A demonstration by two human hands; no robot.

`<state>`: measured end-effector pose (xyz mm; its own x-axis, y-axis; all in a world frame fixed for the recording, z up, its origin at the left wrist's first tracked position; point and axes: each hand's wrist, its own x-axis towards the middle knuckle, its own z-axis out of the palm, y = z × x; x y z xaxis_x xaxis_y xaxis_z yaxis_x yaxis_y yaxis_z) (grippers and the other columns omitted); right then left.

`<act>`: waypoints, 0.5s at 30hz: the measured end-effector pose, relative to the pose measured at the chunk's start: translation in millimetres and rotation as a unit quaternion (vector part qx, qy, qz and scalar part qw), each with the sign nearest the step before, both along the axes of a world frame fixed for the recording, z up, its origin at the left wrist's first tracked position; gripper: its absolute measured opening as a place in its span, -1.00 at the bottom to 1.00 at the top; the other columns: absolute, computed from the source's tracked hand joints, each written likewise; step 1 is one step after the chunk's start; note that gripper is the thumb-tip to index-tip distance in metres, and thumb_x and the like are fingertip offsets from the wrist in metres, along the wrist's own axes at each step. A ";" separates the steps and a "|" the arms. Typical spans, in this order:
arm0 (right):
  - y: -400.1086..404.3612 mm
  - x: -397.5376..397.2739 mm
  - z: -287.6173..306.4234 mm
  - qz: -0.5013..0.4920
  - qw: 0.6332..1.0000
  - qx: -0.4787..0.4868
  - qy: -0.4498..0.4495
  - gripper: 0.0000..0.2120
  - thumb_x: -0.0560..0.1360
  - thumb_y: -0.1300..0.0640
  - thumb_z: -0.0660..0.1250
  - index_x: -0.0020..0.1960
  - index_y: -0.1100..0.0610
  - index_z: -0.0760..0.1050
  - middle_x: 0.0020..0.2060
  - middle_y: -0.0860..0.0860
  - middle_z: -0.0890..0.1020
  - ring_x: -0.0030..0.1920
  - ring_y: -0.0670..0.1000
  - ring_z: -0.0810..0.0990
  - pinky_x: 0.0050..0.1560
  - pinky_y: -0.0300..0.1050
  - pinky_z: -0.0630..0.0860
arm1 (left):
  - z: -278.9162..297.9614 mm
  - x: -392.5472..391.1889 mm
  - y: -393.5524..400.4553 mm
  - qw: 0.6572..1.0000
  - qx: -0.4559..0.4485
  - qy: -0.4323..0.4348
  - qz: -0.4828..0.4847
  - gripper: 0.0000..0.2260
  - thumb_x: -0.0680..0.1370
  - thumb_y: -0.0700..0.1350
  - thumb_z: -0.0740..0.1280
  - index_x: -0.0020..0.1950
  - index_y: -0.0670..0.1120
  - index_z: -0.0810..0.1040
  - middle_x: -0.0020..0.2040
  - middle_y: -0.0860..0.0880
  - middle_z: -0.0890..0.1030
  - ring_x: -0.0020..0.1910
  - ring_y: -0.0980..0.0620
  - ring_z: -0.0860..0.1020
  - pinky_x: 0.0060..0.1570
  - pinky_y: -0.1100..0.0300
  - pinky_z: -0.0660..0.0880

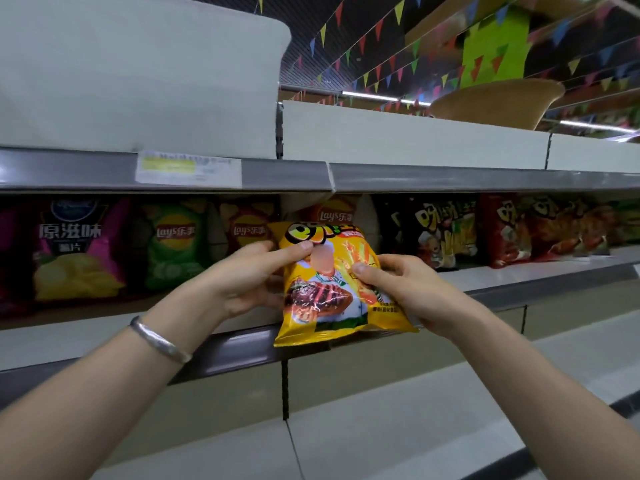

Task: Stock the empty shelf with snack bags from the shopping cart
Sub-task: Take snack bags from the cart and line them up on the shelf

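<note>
I see both hands on one yellow snack bag (pixel 337 285), held upright at the centre of my view, in front of the middle shelf (pixel 519 275) edge. The left hand (pixel 247 278) grips the bag's left side at about 9 o'clock, thumb curled over its front near the top, fingers behind it. The right hand (pixel 405 289) pinches the bag's right side at 3 o'clock, thumb pressed on the front, fingers wrapped behind. A silver bangle (pixel 159 339) sits on the left wrist at 8 o'clock. Behind the bag, an orange Lay's bag (pixel 334 211) peeks out at 12 o'clock. On the same shelf, toward 9 o'clock, stand a green Lay's bag (pixel 175 247) and a purple chip bag (pixel 72 251); toward 3 o'clock, a black snack bag (pixel 440 233) and a red snack bag (pixel 540 230). A price label (pixel 188 168) sits on the upper shelf rail at 11 o'clock.
</note>
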<state>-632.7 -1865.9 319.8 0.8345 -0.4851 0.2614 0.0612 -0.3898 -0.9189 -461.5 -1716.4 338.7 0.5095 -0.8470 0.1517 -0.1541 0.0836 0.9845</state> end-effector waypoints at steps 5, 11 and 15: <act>-43.1 -14.8 -1.8 0.008 1.000 0.009 -0.015 -0.80 0.53 -0.01 0.40 0.07 0.08 0.56 -0.09 0.04 0.74 -0.07 0.07 0.73 -0.02 0.01 0.67 | 4.7 -22.6 -37.0 1.000 0.001 -0.009 0.011 -0.47 0.33 0.05 0.46 0.23 -0.13 0.48 -0.01 -0.15 0.70 -0.03 -0.09 0.66 -0.10 -0.06 0.64; -111.0 -55.5 -1.0 0.006 1.000 -0.003 -0.023 -0.64 0.52 0.01 0.43 0.25 0.13 0.50 -0.02 0.05 0.73 -0.05 0.06 0.73 0.04 0.07 0.66 | 1.6 -72.6 -102.5 0.998 -0.036 0.012 0.044 -0.65 0.42 -0.04 0.45 0.11 -0.07 0.41 0.03 -0.17 0.68 0.05 -0.14 0.63 0.12 -0.22 0.54; -156.2 -95.3 4.7 0.005 1.000 0.002 -0.029 -0.60 0.52 0.04 0.44 0.30 0.14 0.48 0.02 0.06 0.72 -0.06 0.04 0.73 -0.03 -0.01 0.67 | 5.7 -111.3 -147.3 0.998 -0.039 0.003 0.042 -0.52 0.39 -0.05 0.51 0.24 -0.09 0.46 0.02 -0.13 0.70 0.01 -0.10 0.66 0.04 -0.12 0.58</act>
